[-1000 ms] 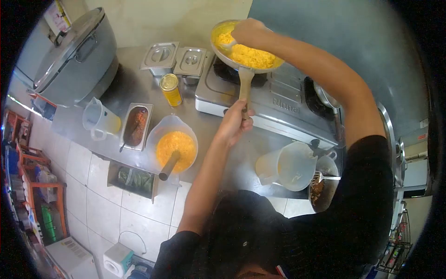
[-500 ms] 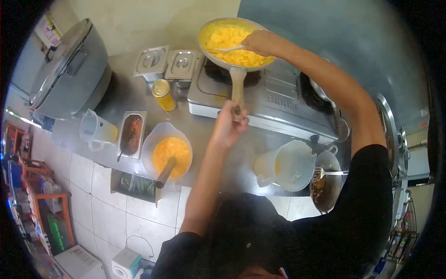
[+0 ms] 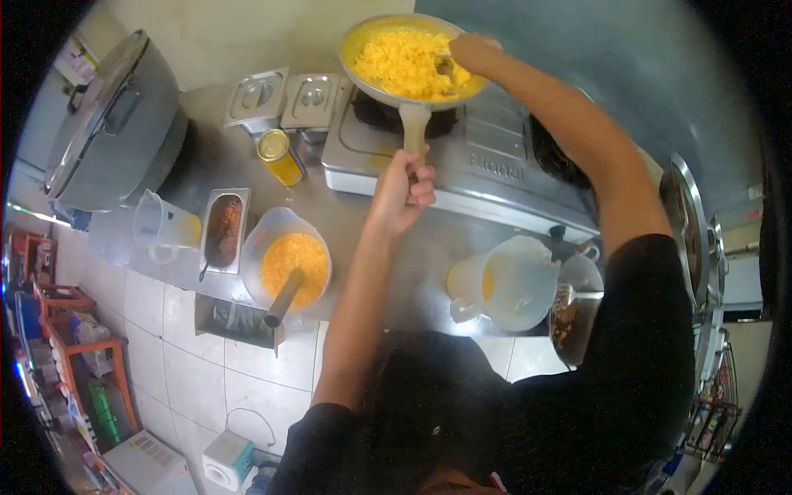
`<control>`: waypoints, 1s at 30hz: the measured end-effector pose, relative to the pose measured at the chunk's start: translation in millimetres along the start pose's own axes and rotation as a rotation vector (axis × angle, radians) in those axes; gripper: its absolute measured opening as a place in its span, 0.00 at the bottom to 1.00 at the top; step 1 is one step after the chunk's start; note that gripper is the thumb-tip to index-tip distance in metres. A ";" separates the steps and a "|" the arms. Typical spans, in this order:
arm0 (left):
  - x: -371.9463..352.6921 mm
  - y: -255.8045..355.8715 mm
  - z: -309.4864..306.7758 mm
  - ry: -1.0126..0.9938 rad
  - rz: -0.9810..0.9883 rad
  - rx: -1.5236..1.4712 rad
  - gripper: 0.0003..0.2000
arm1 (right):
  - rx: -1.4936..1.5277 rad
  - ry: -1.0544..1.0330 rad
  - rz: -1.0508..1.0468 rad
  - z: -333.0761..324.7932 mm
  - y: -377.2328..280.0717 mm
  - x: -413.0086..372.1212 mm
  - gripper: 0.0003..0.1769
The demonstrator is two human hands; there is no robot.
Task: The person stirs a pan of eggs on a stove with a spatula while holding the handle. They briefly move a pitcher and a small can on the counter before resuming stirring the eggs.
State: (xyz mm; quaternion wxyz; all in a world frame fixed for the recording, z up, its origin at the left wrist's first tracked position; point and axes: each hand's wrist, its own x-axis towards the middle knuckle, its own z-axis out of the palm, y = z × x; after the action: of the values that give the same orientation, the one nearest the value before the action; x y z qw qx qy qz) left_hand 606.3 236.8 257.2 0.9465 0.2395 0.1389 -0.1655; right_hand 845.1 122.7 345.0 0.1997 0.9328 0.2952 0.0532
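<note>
A round frying pan of scrambled eggs is held over the left burner of a silver metal stove lettered "Rinnai"; whether it touches the burner cannot be told. The pan's open face is up, and its long axis runs from the wall side toward the person, the pale, straight handle pointing back at the wearer. The left hand is closed around the handle's near end, fingers curled. The right hand, narrowed in a grip above the pan's right rim, holds a spoon-like utensil, its head in the soft, lumpy yellow curds.

On the brushed-metal counter, a translucent plastic pitcher holds a frothy orange mixture, a dark, cylindrical handle slanting out toward the person. Left of it sit a rectangular steel container of reddish chopped food and a clear jug with yellow liquid. Behind are a shiny-lidded yellow can, two lidded steel containers and a large gray pot. To the right, a cloudy pitcher stands near a deep metal vessel, where a slotted turner lies over brown food.
</note>
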 end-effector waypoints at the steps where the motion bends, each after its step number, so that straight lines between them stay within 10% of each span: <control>1: -1.3 0.8 2.6 0.000 -0.011 0.006 0.12 | 0.053 0.008 -0.005 -6.1 -8.3 11.5 0.13; 9: -1.8 1.9 3.0 0.010 -0.004 -0.004 0.13 | -0.006 -0.025 -0.311 -31.3 -60.9 -43.0 0.12; 21: 0.1 1.5 1.9 -0.024 -0.042 -0.001 0.15 | 0.065 -0.101 -0.128 -11.3 -16.0 56.2 0.10; 30: -4.3 0.3 5.3 0.054 -0.018 -0.056 0.14 | 0.068 -0.059 -0.155 -46.4 20.3 -43.0 0.13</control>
State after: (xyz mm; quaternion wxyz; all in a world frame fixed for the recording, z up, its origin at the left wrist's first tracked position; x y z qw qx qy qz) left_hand 603.6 235.4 263.3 0.9473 0.2160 0.1709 -0.1634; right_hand 810.6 98.7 396.4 0.1800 0.9145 0.3624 0.0002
